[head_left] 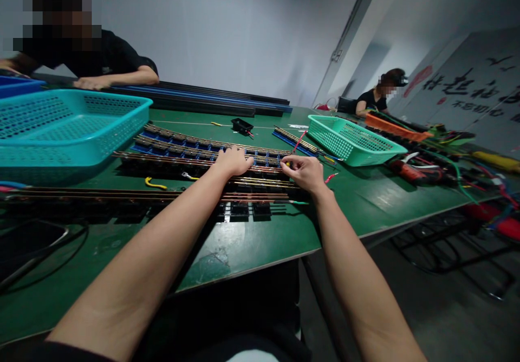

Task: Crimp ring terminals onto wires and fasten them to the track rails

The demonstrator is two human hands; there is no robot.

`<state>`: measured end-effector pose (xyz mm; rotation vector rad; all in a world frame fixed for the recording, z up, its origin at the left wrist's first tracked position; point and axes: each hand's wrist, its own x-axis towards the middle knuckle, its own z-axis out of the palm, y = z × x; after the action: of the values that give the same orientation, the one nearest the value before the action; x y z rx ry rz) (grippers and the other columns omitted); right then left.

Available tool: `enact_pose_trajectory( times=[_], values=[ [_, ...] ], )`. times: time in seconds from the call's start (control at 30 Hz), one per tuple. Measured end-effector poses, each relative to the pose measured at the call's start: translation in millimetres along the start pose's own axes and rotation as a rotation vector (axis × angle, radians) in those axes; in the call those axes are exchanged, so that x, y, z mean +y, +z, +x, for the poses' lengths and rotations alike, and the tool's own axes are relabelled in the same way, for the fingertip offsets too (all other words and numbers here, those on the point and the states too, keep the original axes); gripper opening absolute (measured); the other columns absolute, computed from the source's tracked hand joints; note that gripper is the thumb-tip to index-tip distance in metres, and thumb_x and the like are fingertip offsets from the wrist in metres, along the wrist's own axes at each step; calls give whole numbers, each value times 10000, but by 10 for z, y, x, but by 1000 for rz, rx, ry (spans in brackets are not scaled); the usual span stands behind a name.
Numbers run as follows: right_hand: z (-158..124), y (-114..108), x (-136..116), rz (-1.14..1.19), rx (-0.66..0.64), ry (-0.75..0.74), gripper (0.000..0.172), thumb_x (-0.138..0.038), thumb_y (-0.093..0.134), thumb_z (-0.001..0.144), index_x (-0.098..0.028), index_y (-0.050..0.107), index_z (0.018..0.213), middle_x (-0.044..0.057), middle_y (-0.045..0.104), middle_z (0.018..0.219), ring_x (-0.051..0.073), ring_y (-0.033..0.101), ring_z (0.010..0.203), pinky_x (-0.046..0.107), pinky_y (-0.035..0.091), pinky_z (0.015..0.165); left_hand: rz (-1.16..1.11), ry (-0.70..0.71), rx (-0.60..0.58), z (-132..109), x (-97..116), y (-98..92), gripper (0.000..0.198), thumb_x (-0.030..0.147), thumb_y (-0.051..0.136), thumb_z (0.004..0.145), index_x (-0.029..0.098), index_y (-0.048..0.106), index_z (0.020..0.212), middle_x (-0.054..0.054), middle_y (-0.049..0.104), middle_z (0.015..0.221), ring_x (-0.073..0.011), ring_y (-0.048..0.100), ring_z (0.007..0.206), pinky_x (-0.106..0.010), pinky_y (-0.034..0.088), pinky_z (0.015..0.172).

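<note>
My left hand rests palm down over a long strip of metal bars on black and blue holders, its fingers bent over the bars and the thumb to the right. At the right end of these strips, my right hand is closed in a pinch. A red wire rises from its fingertips, and a small yellow bit shows there too; the exact grip is partly hidden. Nearer me lies another barred strip on black holders. A short yellow wire lies between the strips.
A turquoise basket stands left, a mint-green basket right. Behind are a small black tray and long dark rails. An orange basket and tangled wires lie far right. Two other people sit at the green table.
</note>
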<state>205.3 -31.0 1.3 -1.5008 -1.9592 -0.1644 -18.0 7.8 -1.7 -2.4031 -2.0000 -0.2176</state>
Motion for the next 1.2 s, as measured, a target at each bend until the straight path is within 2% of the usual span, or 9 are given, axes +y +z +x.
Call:
enact_pose_trajectory(
  times=[0.2,0.33,0.47,0.6,0.8,1.0,1.2],
  values=[
    [32,29,9,162,159,49,351,-539,521,809,-258,717,879,-38,527,519,91,448,477,227,287,509,3,-5,-18,-2,0,-6,635,516,225,878,118,512,1281,-184,475,1351,-329,463,1202,-483,358,970],
    [113,54,102,401,266,133,408,-533,479,832,-186,687,885,-15,571,593,91,454,497,221,331,523,-1,-3,-21,-6,-1,-15,647,520,220,875,112,500,1292,-196,465,1356,-334,469,1198,-488,361,965],
    [173,65,190,574,342,207,420,-535,480,824,-164,672,864,-8,579,628,90,471,520,220,362,527,-3,2,-17,-12,4,-20,652,519,222,871,103,510,1282,-201,466,1352,-337,473,1195,-494,365,963],
    [190,71,210,669,397,264,419,-550,521,788,-159,665,829,-28,528,593,77,427,491,211,339,478,5,5,-6,-13,3,-13,642,514,221,872,106,525,1264,-200,485,1332,-334,487,1180,-491,372,958],
    [195,66,215,865,435,451,430,-600,507,780,-179,595,794,-96,354,421,52,271,351,194,217,365,6,8,-3,-9,-8,-7,646,518,223,870,103,528,1259,-203,490,1324,-338,488,1176,-496,372,954],
    [191,40,189,955,415,548,454,-650,481,777,-201,521,825,-108,396,424,37,312,326,159,245,340,8,0,-22,-13,-5,-18,641,518,214,874,122,506,1285,-183,466,1360,-325,468,1199,-475,360,967],
    [197,20,182,1059,387,642,453,-675,404,807,-229,437,878,-100,455,528,34,362,313,155,261,303,4,-2,-22,-11,-5,-12,660,527,207,874,109,502,1292,-198,459,1362,-340,467,1194,-490,356,964]
  ],
)
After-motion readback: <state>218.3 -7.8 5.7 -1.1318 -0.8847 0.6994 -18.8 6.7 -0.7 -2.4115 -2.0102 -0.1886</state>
